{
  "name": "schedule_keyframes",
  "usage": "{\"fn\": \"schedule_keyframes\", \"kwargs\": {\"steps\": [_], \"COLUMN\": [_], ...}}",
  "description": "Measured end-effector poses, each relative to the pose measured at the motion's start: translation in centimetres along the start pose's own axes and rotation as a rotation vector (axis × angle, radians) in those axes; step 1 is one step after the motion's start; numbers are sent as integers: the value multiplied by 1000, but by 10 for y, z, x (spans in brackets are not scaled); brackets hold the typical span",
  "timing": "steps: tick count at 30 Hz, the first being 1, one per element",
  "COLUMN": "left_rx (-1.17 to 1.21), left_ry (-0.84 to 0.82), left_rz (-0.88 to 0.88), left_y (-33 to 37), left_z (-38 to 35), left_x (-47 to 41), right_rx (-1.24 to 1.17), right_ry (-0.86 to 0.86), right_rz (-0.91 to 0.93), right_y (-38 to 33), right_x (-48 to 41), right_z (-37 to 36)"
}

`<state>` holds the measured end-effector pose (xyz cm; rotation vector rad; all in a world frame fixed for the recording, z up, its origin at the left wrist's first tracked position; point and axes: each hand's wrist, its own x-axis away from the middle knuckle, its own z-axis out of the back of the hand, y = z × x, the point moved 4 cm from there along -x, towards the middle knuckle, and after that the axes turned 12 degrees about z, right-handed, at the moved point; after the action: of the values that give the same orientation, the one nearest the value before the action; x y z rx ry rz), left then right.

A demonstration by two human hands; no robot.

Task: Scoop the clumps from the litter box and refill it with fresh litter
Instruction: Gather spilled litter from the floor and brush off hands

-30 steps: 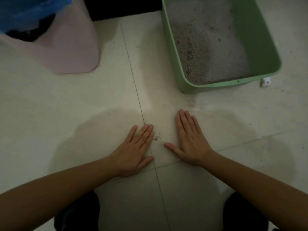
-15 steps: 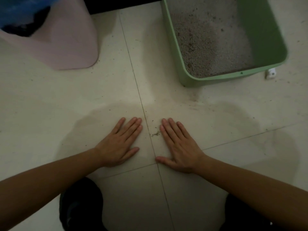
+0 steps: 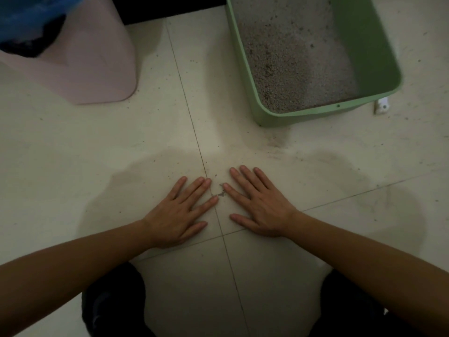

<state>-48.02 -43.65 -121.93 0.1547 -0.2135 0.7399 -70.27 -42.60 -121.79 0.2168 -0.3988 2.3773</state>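
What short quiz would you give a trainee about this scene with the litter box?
1. True or false: the left hand grips a scoop.
2. In the picture, where does the green litter box stand from the pink bin? A) to its left B) to its right C) inside it
3. Fill the gap: the spilled crumbs lie on the floor tiles between the left hand and the ____ hand.

Key:
1. False; it lies flat on the floor and holds nothing.
2. B
3. right; the right hand lies flat too.
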Motion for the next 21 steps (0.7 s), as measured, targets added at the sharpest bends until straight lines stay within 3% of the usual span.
{"fn": "schedule_keyframes", "kwargs": {"steps": [6,11,16,21], "left_rx": [51,164,169,215], "left_ry": [14,114,288,348], "left_rz": [121,361,355,307], "left_y": [-14,-42,-52,-49], "left_z": [5,10,19,21], "left_x": [-2,-6,-7,-11], "right_rx": [-10,-47,-93,-187], "right_ry": [96,336,599,697], "right_rz": [1,-43,-117,15], "right_y": [-4,-16,-15,-17], "right_x": [-4,-17,-27,-38], "right_z": [-2,-6,1,2]}}
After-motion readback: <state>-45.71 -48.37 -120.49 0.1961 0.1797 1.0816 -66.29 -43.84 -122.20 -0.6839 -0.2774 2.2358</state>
